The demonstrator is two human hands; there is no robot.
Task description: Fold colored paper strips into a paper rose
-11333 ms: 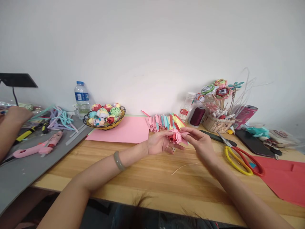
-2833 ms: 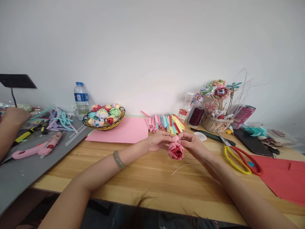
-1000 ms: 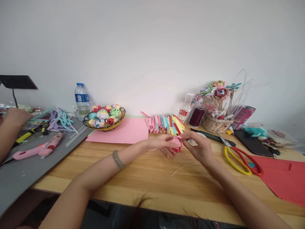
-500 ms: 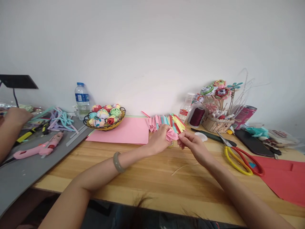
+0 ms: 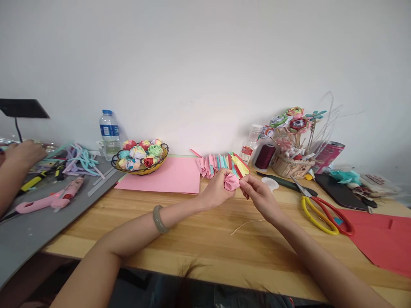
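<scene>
My left hand [image 5: 215,190] is closed round a pink folded-paper flower [image 5: 231,182], whose pleats fan out to the right of the fingers. At the flower's right edge, my right hand [image 5: 257,190] pinches the paper between thumb and fingertips. Just behind both hands lies a row of pleated paper pieces [image 5: 221,164] in pink, blue, red and yellow. A thin pale string [image 5: 244,224] rests on the wooden table [image 5: 180,239] below my right hand. The fingertips of my left hand are partly hidden.
To the left are a basket of paper balls [image 5: 141,159], pink paper sheets [image 5: 180,177], a water bottle [image 5: 109,134] and a pink glue gun [image 5: 53,200]. Another person's hand [image 5: 27,154] is at far left. Scissors [image 5: 321,209], a thread spool [image 5: 265,156] and red paper [image 5: 382,239] lie right.
The pink paper flower has turned slightly and its pleats face me more openly. Both hands stay nearly in place, with small finger shifts. The other person's hand has moved slightly right.
</scene>
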